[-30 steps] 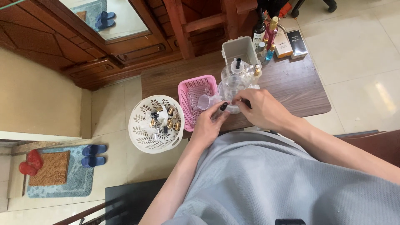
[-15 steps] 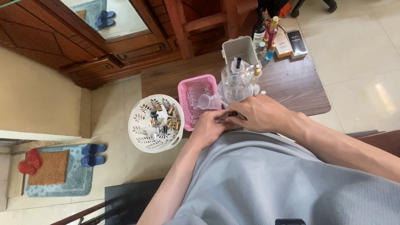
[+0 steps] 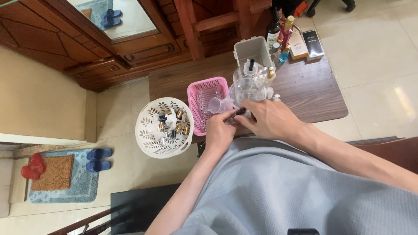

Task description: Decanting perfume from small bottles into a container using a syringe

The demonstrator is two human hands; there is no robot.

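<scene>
My left hand (image 3: 220, 130) and my right hand (image 3: 270, 119) meet at the near edge of a dark wooden table (image 3: 305, 91). Together they pinch a small slim vial with a dark cap (image 3: 238, 112). Just beyond the fingers a small clear funnel (image 3: 216, 105) lies at the edge of a pink plastic basket (image 3: 208, 102). A clear glass jar with a pump top (image 3: 249, 83) stands right behind my hands. A round white lattice basket (image 3: 163, 127) full of small gold-capped vials sits left of the table, near my left hand.
A pale lidded box (image 3: 252, 50), several perfume bottles (image 3: 281, 30) and two boxes (image 3: 307, 43) stand at the table's far side. Dark wooden furniture (image 3: 130, 48) lines the back. A blue mat with slippers (image 3: 98, 154) lies on the tiled floor at left.
My hands have drawn back from the jar toward my body and closed together on the small vial. The funnel now lies free by the pink basket.
</scene>
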